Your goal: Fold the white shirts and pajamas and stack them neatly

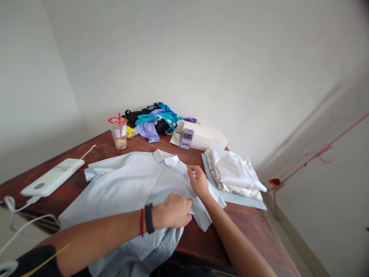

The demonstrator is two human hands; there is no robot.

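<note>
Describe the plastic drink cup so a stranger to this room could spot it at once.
Start at the dark wooden table and look to its far edge by the wall, just left of the pile of coloured clothes. The plastic cup stands upright there. It alone is clear, with a red-printed lid and red straw.

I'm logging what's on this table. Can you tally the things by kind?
Shirt spread flat, under both hands: 1
Folded garments stacked: 3
Heap of loose clothes: 1
White box: 1
Plastic cup with straw: 1
White power bank: 1
Total: 8
</note>
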